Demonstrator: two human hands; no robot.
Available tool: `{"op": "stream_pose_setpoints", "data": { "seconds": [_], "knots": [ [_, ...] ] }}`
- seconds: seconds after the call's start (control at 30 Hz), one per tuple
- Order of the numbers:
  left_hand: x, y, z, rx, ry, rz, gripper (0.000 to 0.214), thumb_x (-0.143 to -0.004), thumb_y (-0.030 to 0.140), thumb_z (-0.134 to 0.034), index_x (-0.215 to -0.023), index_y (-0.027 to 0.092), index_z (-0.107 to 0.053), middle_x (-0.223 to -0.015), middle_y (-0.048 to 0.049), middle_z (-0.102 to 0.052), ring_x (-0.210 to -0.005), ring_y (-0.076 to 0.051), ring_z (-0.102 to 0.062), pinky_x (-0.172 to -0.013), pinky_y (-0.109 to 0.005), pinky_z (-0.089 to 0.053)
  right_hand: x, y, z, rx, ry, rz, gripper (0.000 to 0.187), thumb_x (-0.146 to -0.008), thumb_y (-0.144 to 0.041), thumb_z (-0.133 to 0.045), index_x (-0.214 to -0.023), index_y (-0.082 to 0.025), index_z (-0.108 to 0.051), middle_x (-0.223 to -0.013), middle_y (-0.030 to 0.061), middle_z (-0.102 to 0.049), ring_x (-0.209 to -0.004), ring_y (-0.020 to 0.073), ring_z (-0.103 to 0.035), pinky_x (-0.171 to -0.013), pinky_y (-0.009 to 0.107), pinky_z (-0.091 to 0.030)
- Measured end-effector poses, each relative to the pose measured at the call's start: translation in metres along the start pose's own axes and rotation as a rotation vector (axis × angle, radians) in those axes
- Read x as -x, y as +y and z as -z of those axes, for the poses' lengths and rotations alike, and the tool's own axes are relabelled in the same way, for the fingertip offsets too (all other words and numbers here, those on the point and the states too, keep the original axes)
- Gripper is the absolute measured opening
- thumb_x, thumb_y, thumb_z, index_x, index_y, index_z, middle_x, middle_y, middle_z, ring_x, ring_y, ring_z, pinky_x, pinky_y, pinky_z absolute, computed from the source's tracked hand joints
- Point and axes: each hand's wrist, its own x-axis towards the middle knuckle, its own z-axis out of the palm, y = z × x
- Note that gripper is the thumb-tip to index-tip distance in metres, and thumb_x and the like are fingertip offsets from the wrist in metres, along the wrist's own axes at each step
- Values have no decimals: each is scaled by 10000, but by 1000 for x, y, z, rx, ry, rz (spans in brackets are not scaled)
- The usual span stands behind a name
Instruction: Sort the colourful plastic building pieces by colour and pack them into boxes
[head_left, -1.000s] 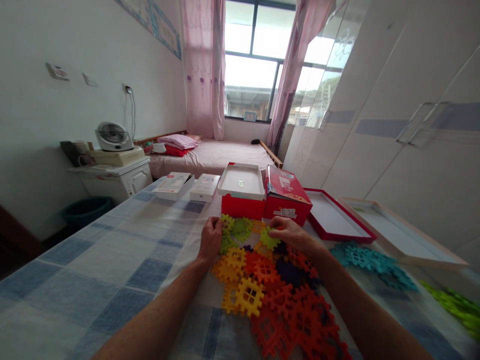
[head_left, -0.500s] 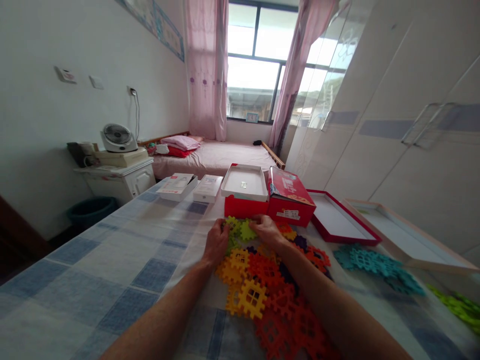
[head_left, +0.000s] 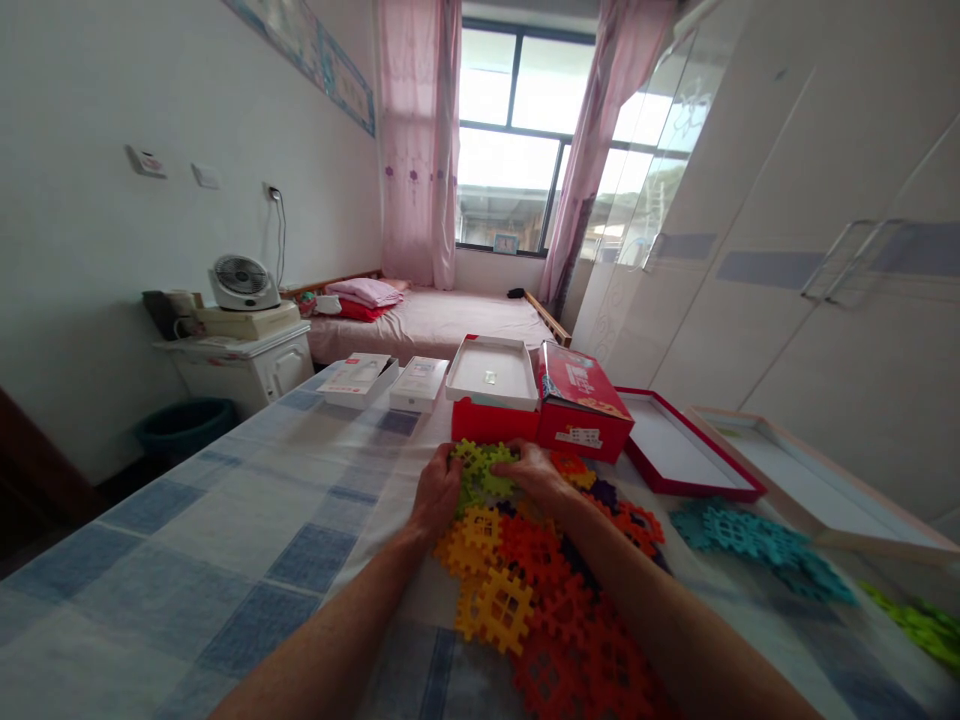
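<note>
Just below the middle of the frame, the left hand [head_left: 436,490] and the right hand [head_left: 534,474] grasp green pieces [head_left: 492,483] between them, one at each side edge, thumbs toward the top; how tightly they pinch cannot be told. Yellow pieces [head_left: 504,610] lie nearer the bottom edge, orange pieces [head_left: 534,552] beside them, and a red box [head_left: 586,428] stands beyond, right of centre. The green pieces look like thin plastic: probably light, fairly stiff, a little smooth, and not easily broken, though the narrow teeth may bend. Their toothed rims seem the best hold, fingertips on opposite edges, clear of the cut-out openings.
</note>
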Motion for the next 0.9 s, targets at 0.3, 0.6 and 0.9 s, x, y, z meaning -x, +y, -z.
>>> {"op": "stream_pose_setpoints", "data": {
  "seconds": [0.3,0.6,0.9],
  "knots": [
    [-4,-3,-1,258,93,79,224,-761,311,-486,-879,155,-595,-831,-51,-658,-743,-175,-612,-663,-288,-487,14,-19,31,-349,-61,-3,343,-672,-372,-642,-927,-145,-603,-801,34,-651,-673,143,-595,-578,245,-454],
    [4,18,6,522,-168,136,374,-746,418,-558,-981,142,-650,-882,-79,-706,-769,-230,-667,-671,-337,-539,25,-36,3,-541,-177,21,332,-568,-345,-735,-799,-164,-579,-700,-21,-601,-595,108,-525,-550,243,-420],
    [-2,-4,8,130,-133,7,387,-771,507,-505,-939,199,-668,-1111,-39,-645,-904,-230,-647,-823,-352,-526,93,-15,96,-299,193,27,327,-705,-366,-641,-986,-217,-561,-935,14,-660,-812,166,-625,-704,267,-495]
  ]
}}
